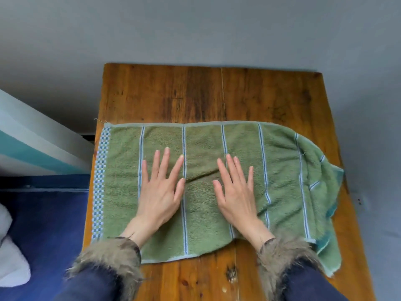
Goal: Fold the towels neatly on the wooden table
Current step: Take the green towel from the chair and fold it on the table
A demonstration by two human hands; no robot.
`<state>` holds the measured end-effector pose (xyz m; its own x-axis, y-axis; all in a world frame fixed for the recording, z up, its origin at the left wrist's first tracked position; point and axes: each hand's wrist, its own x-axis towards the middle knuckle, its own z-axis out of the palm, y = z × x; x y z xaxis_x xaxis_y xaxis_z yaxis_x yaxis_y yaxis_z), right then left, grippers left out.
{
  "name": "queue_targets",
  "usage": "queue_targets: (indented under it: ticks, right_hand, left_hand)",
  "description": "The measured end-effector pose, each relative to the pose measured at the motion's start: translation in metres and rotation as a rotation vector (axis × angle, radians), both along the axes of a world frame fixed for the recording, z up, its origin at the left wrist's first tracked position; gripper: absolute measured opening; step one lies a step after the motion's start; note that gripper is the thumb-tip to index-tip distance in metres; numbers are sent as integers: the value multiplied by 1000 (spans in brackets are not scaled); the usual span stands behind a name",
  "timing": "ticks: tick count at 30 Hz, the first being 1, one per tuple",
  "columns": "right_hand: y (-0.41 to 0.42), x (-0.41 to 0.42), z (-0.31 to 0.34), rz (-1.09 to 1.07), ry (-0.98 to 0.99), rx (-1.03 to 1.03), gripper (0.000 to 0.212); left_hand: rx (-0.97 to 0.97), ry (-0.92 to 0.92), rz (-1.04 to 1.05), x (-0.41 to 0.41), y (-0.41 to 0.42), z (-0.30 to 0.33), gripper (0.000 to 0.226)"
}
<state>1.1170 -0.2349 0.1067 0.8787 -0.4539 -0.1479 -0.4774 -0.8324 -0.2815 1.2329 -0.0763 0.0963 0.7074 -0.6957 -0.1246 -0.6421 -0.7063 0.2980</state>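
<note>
Green striped terry towel flat on brown wooden table; left hand, right hand splayed flat, gripping nothing. Smoothing step; next, straighten bunched right end, fold.

Single head view — looks steeply down, close over wooden table.

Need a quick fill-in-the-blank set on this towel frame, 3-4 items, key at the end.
1. The towel is mainly ____ in colour, with thin pale-blue stripes.
2. The left hand and right hand both lie ____ on the towel, fingers spread.
3. The checkered band runs along the towel's ____ end.
4. The towel's right end is bunched and hangs over the edge of the wooden ____.

Missing words: green; flat; left; table
</note>
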Motion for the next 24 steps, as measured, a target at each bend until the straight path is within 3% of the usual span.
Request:
queue_targets:
  ticks: [6, 12, 18, 24]
  right_hand:
    - [-88, -98, 11, -177, 23, -79, 56]
    - [-153, -176, -1, -312, 31, 5, 60]
    - [-207, -178, -21, -186, 159, 53, 70]
    - [-268, -163, -27, -76, 201, -48, 53]
  left_hand:
    - [37, -12, -179, -104, -79, -2, 55]
    - [112, -22, -288, -176, -152, -8, 54]
    - [252, -44, -257, -191, -174, -20, 64]
    - [300, -59, -290, -187, -175, -16, 70]
